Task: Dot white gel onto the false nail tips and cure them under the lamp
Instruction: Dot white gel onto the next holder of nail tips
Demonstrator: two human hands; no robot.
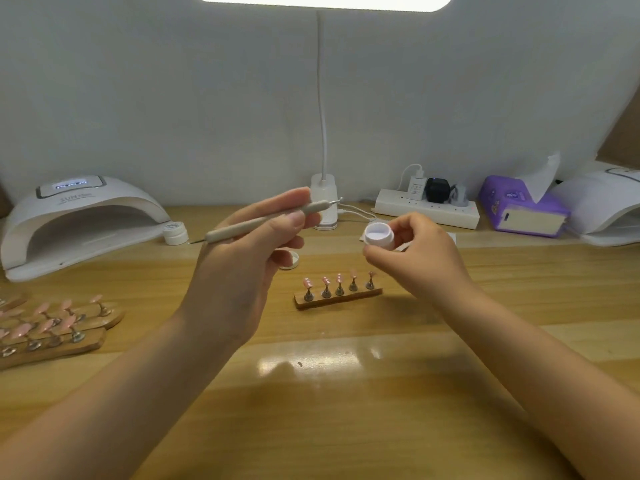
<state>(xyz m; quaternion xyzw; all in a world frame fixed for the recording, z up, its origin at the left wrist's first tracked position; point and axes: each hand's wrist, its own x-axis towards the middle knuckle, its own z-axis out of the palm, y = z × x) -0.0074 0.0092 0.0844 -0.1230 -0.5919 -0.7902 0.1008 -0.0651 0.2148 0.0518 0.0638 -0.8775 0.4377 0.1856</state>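
My left hand (249, 244) pinches the dotting tool (266, 220) between thumb and fingers, held almost level above the table, its fine tips pointing out to either side. My right hand (415, 258) has its fingertips curled round the open jar of white gel (379, 235), tipped so its mouth faces the tool. The jar's lid (291, 261) lies on the table (346, 393) just behind my left hand.

Below and between my hands the wooden holder (337, 299) carries five pink nail tips (339, 280) on little stands; some seem to bear white dots already, though they are too small for me to be sure. The curing lamp (79, 220) sits well to the left, its display lit.

The jar is tilted, so I judge the gel could creep toward the rim. An overloaded tip could drip or leave blobs. Carrying the holder to the lamp, a jolt might topple a stand or smear uncured dots.
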